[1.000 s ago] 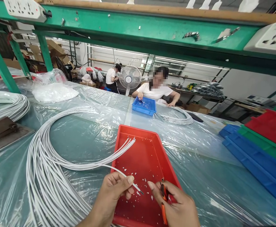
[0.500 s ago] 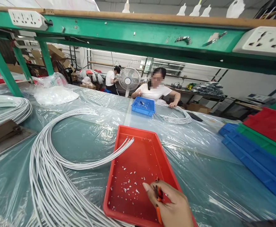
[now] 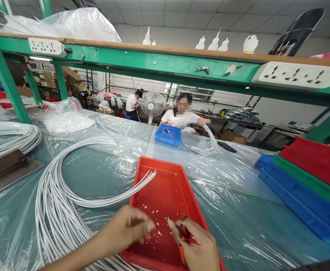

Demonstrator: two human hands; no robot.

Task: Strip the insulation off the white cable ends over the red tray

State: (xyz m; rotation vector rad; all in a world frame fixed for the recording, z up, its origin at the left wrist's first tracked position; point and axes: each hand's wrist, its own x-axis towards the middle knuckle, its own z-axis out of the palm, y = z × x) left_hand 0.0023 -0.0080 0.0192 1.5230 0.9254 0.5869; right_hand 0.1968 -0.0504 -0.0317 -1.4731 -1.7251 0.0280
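Note:
My right hand [image 3: 200, 244] is closed around orange-handled pliers [image 3: 184, 237] over the near right part of a red tray [image 3: 165, 194]. My left hand [image 3: 129, 227], blurred by motion, hovers over the tray's left edge; whether its fingers pinch anything does not show. Small white scraps [image 3: 157, 226] are scattered on the tray floor. A large bundle of white cables [image 3: 54, 188] curves over the table left of the tray, and several cable ends reach into the tray's far part.
Another cable coil [image 3: 26, 133] lies at the far left beside a brown metal plate [image 3: 3, 171]. Stacked trays [image 3: 303, 184] stand at the right. Across the table, a person [image 3: 183, 113] handles cables near a blue tray [image 3: 168, 134]. A green shelf beam [image 3: 142, 62] crosses above.
My left hand has come into view from the lower left. The view has tilted upward. The person across the table has lifted the cable bundle.

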